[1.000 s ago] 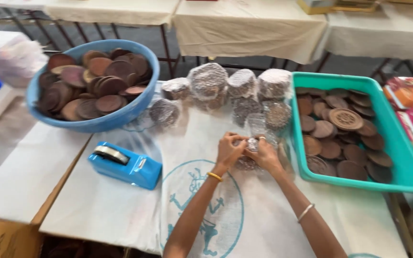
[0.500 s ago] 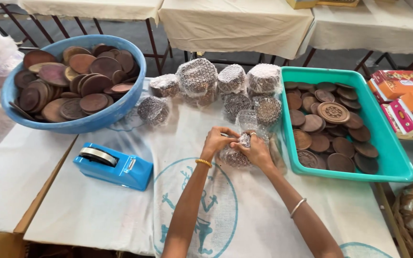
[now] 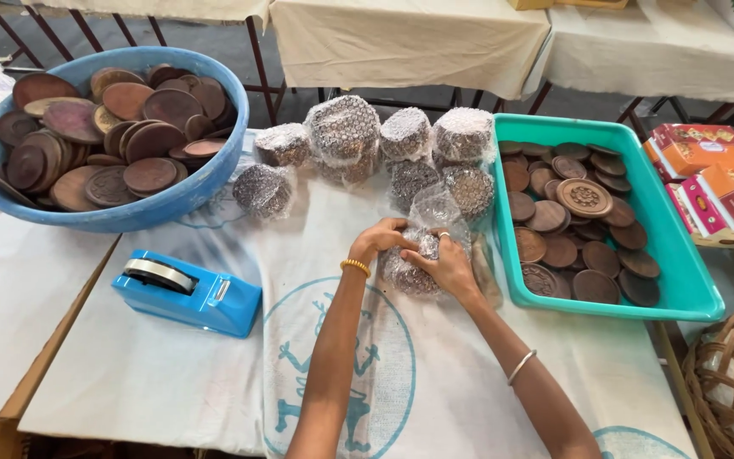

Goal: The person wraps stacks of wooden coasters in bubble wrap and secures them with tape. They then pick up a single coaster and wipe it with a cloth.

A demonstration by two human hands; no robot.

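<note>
My left hand (image 3: 381, 237) and my right hand (image 3: 443, 263) both grip a stack of brown wooden discs in bubble wrap (image 3: 414, 274) on the white cloth-covered table (image 3: 172, 374). Loose wrap (image 3: 435, 208) sticks up above the stack. Just behind it lie several finished bubble-wrapped bundles (image 3: 346, 136). A teal tray (image 3: 681, 280) of loose carved discs sits directly to the right of my right hand. A gold bangle is on my left wrist, a silver one on my right.
A blue basin (image 3: 172, 200) full of wooden discs stands at the back left. A blue tape dispenser (image 3: 189, 293) lies left of my arms. Red and orange boxes (image 3: 715, 183) and a wicker basket (image 3: 728, 382) are at the right. Cloth-covered tables (image 3: 409, 38) stand behind.
Both hands stay on the wrapped stack, fingers shifting over the wrap. The view has drifted slightly, bringing the basin and dispenser more to the right.
</note>
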